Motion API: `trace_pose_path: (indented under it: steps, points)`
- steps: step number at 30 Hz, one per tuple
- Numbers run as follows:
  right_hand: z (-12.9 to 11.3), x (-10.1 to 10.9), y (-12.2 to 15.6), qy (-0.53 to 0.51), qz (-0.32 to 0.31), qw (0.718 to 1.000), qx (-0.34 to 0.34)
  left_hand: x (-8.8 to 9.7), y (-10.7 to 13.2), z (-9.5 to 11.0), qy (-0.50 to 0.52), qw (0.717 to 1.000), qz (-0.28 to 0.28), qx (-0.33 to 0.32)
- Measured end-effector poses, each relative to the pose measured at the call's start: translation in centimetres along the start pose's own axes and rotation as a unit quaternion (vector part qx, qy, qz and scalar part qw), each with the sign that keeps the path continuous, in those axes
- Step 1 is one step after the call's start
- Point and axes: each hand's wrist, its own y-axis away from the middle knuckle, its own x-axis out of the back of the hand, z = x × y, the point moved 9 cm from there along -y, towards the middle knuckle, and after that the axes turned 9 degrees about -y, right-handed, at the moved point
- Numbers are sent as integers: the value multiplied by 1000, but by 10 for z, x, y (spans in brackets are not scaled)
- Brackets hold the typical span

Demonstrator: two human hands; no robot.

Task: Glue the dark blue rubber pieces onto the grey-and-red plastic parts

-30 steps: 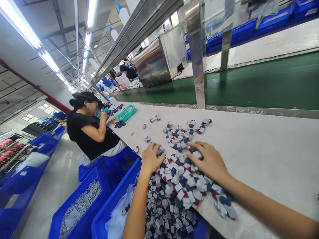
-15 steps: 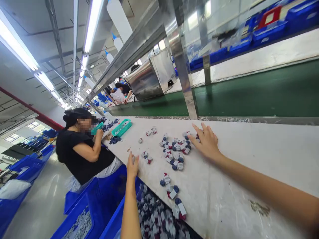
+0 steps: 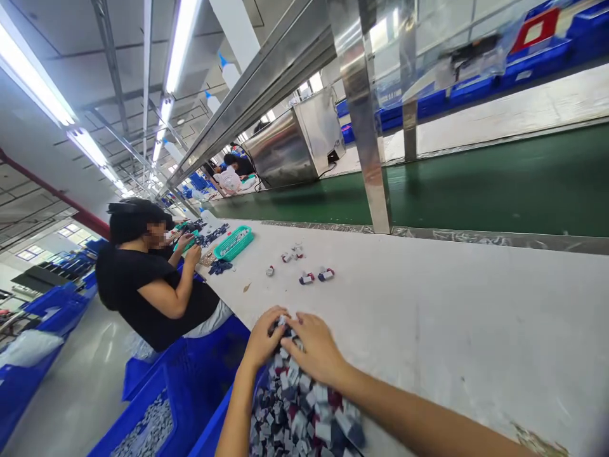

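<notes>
Small grey-white, dark blue and red block-like pieces [image 3: 284, 325] are bunched between my two hands at the table's near edge. From the left, my left hand [image 3: 263, 336] curves its fingers round them. My right hand [image 3: 314, 346] cups them from the other side, fingers bent and thumb toward the left hand. Just below both hands, a blue bin [image 3: 216, 424] holds a heap of the same pieces [image 3: 290, 409], some blurred near the edge. On the white table [image 3: 428, 317], two pieces [image 3: 316, 277] lie beyond my hands, with a few more [image 3: 292, 252] farther back.
A co-worker in black [image 3: 152, 273] sits at the left, near a green basket [image 3: 233, 244]. A second blue bin [image 3: 162, 393] stands below. Behind the table runs a green conveyor belt [image 3: 485, 190], with a metal post [image 3: 373, 165] at its near edge. A dry leaf [image 3: 247, 287] lies on the table.
Both hands have come together at the near table edge; the right swept inward from the far side. Most pieces spread on the table are now at the edge or over the bin.
</notes>
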Motion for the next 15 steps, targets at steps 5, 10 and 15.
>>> trace_pose_path:
  steps: [5, 10, 15]
  points:
    - [-25, 8, 12, -1, -57, 995, 79, 40, 70, -31, -39, 992, 95, 78]
    - [42, 104, -74, 53, 87, 994, -30, 72, 24, -57, -80, 963, 203, 158]
    - [30, 57, -108, 40, -30, 993, 107, 37, -97, -71, -68, 968, 168, 175]
